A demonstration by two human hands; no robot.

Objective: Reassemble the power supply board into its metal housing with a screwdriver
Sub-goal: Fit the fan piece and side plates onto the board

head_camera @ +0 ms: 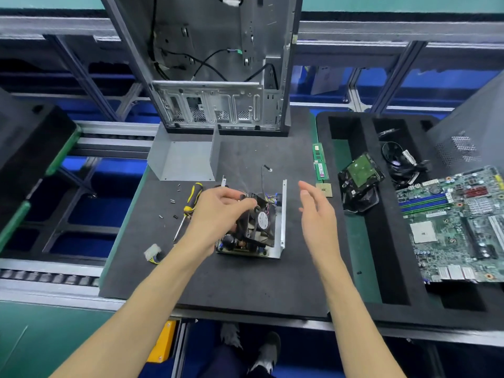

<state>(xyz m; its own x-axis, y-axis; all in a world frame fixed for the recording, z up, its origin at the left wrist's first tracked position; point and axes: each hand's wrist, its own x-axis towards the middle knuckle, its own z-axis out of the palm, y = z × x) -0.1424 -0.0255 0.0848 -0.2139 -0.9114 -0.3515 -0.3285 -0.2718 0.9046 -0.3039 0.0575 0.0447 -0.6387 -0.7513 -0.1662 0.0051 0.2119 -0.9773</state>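
While the left hand [218,211] grips the fan [259,222], right hand [316,214] open, the screwdriver [191,203] lies beside.

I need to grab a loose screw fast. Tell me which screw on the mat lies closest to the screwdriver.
The screw just left of the screwdriver, beside its shaft below the yellow collar. The other screws lie farther left or up toward the metal cover.

Power supply board [240,245] sits in open housing [283,214]; screwdriver [191,203] lies left.

Left hand [218,214] curled, gripping; right hand [316,214] open, raised.
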